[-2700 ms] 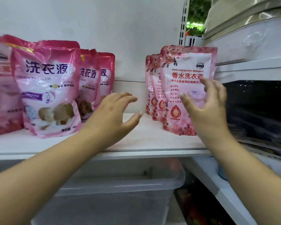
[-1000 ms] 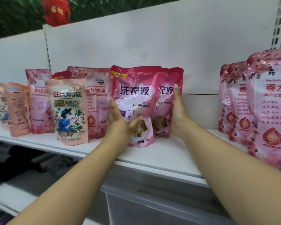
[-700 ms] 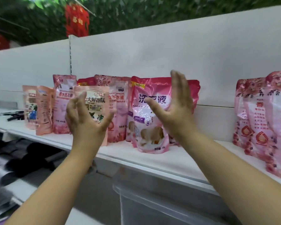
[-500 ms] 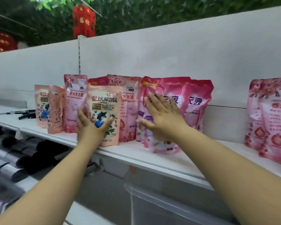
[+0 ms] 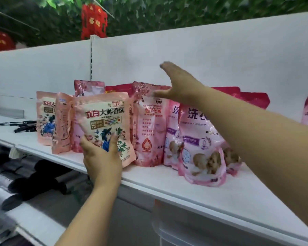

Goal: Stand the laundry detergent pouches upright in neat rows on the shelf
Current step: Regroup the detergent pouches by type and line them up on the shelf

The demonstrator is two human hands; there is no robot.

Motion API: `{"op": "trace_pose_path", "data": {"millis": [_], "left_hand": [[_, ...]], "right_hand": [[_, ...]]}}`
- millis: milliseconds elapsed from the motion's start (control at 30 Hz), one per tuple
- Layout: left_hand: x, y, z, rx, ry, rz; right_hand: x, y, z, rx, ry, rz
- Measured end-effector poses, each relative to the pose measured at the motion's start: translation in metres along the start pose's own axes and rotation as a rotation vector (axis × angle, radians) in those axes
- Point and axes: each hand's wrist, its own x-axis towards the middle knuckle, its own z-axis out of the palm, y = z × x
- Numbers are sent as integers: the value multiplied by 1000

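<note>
My left hand grips the peach floral pouch by its lower edge, holding it tilted at the shelf front, not yet set in line. My right hand, fingers spread and holding nothing, reaches over the rose-pink pouch. The puppy-print pouches beside it stand upright, roughly in file. The peach pouches at far left stand, but crowded and skewed; I judge the task about half finished.
</note>
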Motion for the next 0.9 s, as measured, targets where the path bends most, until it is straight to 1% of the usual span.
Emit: {"op": "trace_pose_path", "data": {"millis": [67, 100, 133, 167, 300, 367, 433, 500, 567, 633, 733, 833, 900], "left_hand": [[0, -3, 1, -4, 15, 0], [-1, -3, 2, -6, 17, -1], [-1, -4, 3, -4, 21, 0], [-1, -5, 3, 0, 22, 1], [-1, -3, 4, 45, 12, -28], [-3, -2, 3, 61, -1, -10], [-4, 2, 2, 102, -24, 6], [-5, 4, 1, 163, -80, 0], [-3, 6, 1, 248, -136, 2], [-1, 7, 1, 324, -196, 9], [1, 12, 1, 376, -308, -8], [5, 16, 0, 377, -427, -67], [7, 18, -1, 368, -452, -85]], "right_hand": [[16, 0, 3, 109, -227, 76], [21, 0, 6, 121, -318, 111], [25, 1, 9, 108, -364, 134], [28, 1, 10, 93, -366, 147], [32, 0, 1, 78, -224, 151], [37, 0, -8, 116, -164, 152], [43, -3, -22, 181, -1, 182], [49, -6, -40, 209, 176, 198], [50, -7, -61, 245, 282, 196], [49, -8, -78, 256, 316, 194], [45, -14, -96, 192, 340, 189], [40, -20, -109, 143, 334, 210], [36, -20, -116, 134, 365, 233]]}}
